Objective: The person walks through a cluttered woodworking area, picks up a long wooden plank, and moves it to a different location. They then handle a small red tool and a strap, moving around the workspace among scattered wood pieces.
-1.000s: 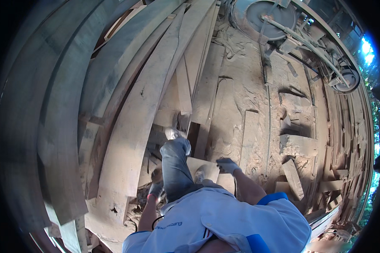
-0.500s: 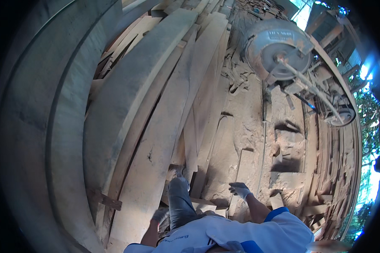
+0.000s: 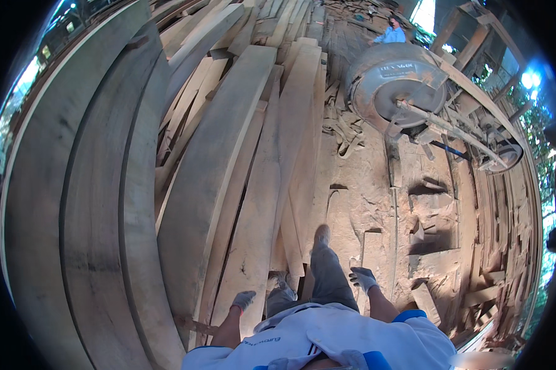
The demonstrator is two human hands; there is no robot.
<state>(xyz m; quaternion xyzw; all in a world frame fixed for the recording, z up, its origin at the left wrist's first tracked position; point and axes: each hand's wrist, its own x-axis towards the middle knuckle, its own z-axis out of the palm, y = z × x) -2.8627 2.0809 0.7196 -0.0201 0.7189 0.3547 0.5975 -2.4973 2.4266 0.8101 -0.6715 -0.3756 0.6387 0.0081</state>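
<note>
My left hand (image 3: 243,300), in a grey work glove, hangs at my side over the end of a long wooden plank (image 3: 256,216) and holds nothing; its fingers look curled. My right hand (image 3: 363,279), also gloved, is out beside my right leg with fingers spread and empty. My right foot (image 3: 321,235) is stepped forward onto the sawdust-covered ground (image 3: 364,197). The nearest things to both hands are the plank ends by my legs.
Long thick planks (image 3: 210,154) lie stacked across the left half. A big round sawmill wheel (image 3: 396,86) with a metal frame stands ahead on the right. Wood offcuts (image 3: 426,296) litter the right side. Another person (image 3: 390,34) in blue is far off.
The view has swung upward and forward along the planks. My body has straightened and stepped ahead; both gloved hands stay empty at my sides.
</note>
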